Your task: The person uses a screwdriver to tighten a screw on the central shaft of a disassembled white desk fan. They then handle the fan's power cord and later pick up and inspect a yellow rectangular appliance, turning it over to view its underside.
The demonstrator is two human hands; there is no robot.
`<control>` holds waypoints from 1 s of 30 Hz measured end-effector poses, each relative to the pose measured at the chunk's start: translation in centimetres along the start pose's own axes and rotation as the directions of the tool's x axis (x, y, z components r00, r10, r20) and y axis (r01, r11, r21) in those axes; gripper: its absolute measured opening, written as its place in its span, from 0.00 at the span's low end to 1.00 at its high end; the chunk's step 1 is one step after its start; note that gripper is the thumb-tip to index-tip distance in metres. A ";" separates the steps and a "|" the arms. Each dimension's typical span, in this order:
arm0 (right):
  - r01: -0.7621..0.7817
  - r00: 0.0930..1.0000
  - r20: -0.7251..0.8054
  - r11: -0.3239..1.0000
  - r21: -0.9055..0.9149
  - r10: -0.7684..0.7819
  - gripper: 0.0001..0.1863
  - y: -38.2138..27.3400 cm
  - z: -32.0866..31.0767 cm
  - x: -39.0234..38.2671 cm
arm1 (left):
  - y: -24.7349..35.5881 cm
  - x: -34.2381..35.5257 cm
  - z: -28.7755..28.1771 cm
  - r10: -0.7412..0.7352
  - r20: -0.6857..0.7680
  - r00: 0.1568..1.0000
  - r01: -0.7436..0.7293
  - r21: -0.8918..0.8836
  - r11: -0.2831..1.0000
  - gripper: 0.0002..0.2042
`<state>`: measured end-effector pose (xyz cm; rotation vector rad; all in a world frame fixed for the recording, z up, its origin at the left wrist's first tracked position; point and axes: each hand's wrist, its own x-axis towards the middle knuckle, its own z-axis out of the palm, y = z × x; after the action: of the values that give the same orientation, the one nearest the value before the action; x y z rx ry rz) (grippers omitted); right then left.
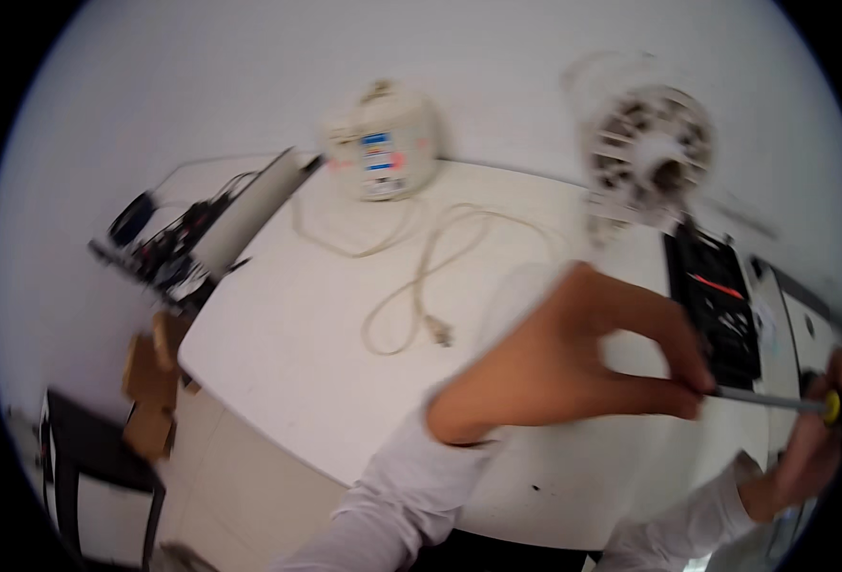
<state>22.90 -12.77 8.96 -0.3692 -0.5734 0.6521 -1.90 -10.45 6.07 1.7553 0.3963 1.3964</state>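
My left hand is raised over the table, thumb and fingertips pinched on the tip end of a screwdriver. The metal shaft runs right to a yellow collar near the picture's edge. There my right hand is closed around the handle end, partly lost in the dark rim. Behind my hands, a blurred whitish round housing with radial slots stands at the table's far right. To its left sits a rounded cream appliance with a colored label. A pale power cord loops across the tabletop, its plug toward me.
A white table stands against the wall. On its right lies an open black tool case with a red item inside. Left of the table are a cluttered stand with cables, cardboard and a black chair.
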 end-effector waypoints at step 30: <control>0.031 0.721 0.692 1.000 -0.003 -0.021 0.27 -0.5 -4.9 0.2 | -1.3 0.7 -0.4 0.111 -0.496 0.861 -0.159 -0.055 0.986 0.10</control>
<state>26.24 -13.71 5.51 -0.1108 -1.3079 0.7568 -1.69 -9.06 5.57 1.3532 0.4730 1.9384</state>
